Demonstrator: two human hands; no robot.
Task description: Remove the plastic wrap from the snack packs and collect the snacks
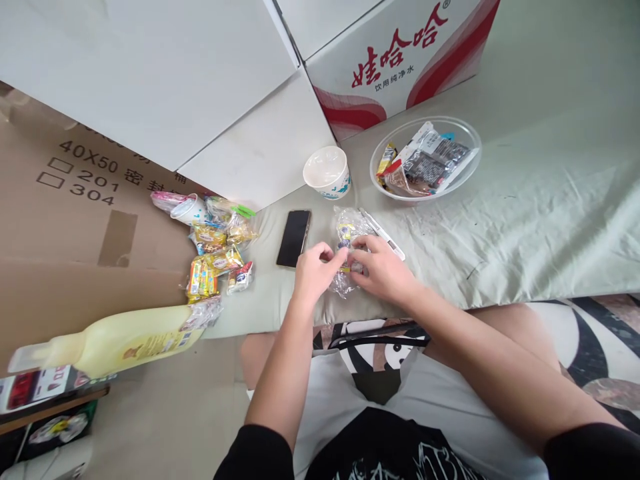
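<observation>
My left hand (314,268) and my right hand (381,268) meet over a clear plastic snack bag (349,230) lying on the pale green sheet (525,220). Both hands pinch the near end of the bag, fingers closed on the plastic. Small yellow and blue wrapped sweets show inside it. A white pen-like stick (384,235) lies just right of the bag, partly behind my right hand. A black phone (294,237) lies face up just left of my left hand.
A white paper cup (327,172) and a clear bowl (465,177) holding wrapped snacks stand further back. A heap of snack packets (217,257) lies at left beside a brown cardboard box (75,220). A yellow bottle (120,341) lies near left. A red-and-white carton (400,53) stands behind.
</observation>
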